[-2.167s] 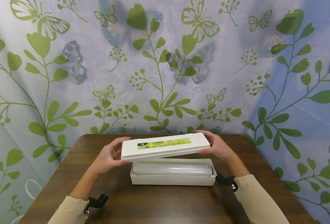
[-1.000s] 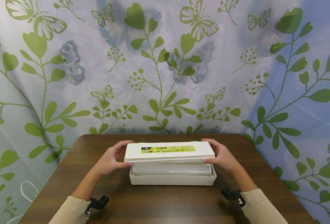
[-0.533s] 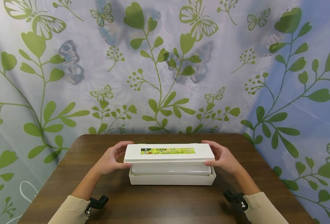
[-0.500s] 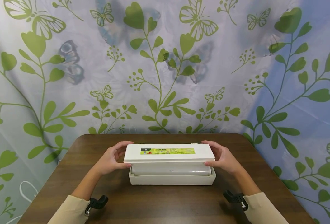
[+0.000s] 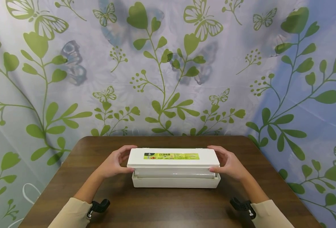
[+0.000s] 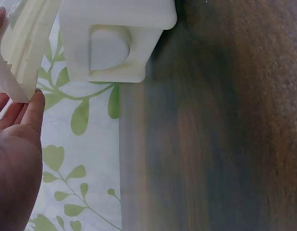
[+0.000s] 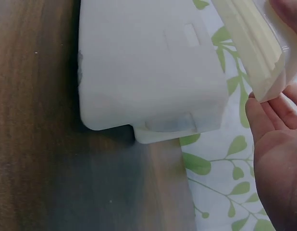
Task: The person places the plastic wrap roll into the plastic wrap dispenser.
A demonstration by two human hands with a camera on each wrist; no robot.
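Both grips clasp the lid (image 5: 172, 157); only the head view shows its roll (image 5: 173, 172).

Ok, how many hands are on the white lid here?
2. The left hand grips the left end of the lid; the right hand grips its right end, above the box.

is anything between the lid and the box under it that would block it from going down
Nothing visible does. The lid, held at its ends by the left hand and right hand, hovers just above the box; only the roll lies inside, below the rim.
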